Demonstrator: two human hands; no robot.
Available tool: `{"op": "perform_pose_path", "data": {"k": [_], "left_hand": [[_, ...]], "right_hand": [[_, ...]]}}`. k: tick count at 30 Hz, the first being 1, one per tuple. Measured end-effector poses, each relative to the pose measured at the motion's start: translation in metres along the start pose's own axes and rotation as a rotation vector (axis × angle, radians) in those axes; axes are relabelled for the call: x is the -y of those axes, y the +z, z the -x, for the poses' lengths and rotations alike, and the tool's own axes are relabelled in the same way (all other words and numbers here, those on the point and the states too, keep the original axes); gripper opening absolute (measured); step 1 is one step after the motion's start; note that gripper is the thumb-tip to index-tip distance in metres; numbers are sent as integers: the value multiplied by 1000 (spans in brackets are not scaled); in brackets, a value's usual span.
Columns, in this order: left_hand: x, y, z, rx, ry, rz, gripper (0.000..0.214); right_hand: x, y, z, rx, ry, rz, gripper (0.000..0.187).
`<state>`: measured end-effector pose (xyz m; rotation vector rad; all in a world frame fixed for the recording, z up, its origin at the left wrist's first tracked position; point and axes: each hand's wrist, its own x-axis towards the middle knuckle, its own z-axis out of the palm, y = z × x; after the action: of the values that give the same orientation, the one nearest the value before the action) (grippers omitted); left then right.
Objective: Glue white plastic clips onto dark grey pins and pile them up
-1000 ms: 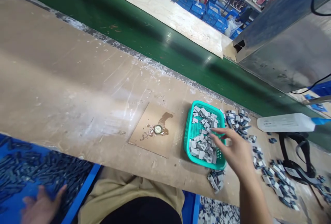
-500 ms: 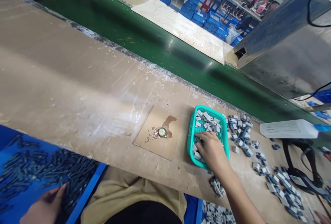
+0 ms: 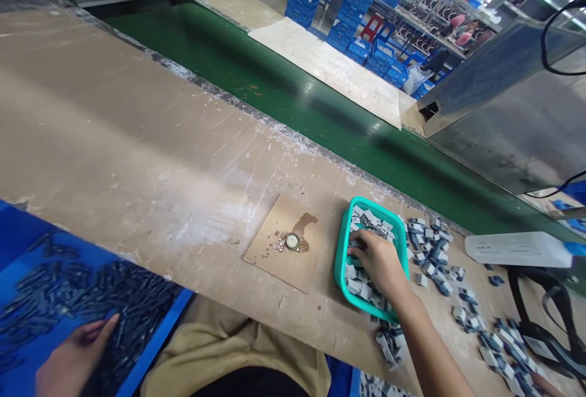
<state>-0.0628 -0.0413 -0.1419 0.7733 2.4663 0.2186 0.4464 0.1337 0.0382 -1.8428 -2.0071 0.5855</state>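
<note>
My left hand (image 3: 77, 351) is low at the left over a blue bin (image 3: 158, 339) heaped with small dark plastic pieces (image 3: 137, 299). Its thumb and fingers are drawn together among the pieces; whatever is between them cannot be made out. My right hand (image 3: 378, 262) reaches into a teal basket (image 3: 339, 262) of light grey blocks (image 3: 366, 220). Its fingers are pinched down at the blocks, and their tips are partly hidden. Left of the basket, a round metal cap (image 3: 292, 240) sits in a brown wet patch on a square cardboard piece (image 3: 281, 269).
Grey-and-dark assembled pieces (image 3: 430, 250) lie in clusters right of the basket. Beyond them are a white bottle (image 3: 517, 248) and a black strap (image 3: 522, 299). Another person's hand (image 3: 544, 386) shows at the lower right. A green conveyor belt (image 3: 274, 98) runs behind the table.
The view has shifted slightly, so the table sits lower in the picture. My right hand has moved slightly towards the far end inside the basket. My left hand stays at the dark pieces.
</note>
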Motion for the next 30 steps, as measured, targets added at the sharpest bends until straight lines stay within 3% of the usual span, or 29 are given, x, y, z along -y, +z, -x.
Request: {"op": "perform_pose_path", "data": {"k": [2,5,10,12,16,20,24,27,30], "left_hand": [[-26,-11,14,54,-137,-14,20],[-56,-22,32,19,-146,79,15],[-71,-35,36,71,-193,327,14],[-69,-40,35,80,-244,404,16],[-67,-51,43,117,-346,722,10],[-85,-63,71,285,-376,1137,13],[-109,-67,105,555,-478,1402,28],[-125,-65,126,703,-543,1456,24],[-141,-61,140,824,-511,1446,39]], "right_hand": [[1,-3,2,10,36,-77,22],[4,-9,9,40,85,-214,37],[19,-13,20,113,220,-530,42],[30,-10,21,80,152,-541,36],[56,0,16,57,-156,-314,26],[77,14,5,83,-419,-58,19],[84,28,-4,159,-462,-76,13],[82,34,-6,175,-465,-61,15],[78,37,-7,152,-511,29,18]]}}
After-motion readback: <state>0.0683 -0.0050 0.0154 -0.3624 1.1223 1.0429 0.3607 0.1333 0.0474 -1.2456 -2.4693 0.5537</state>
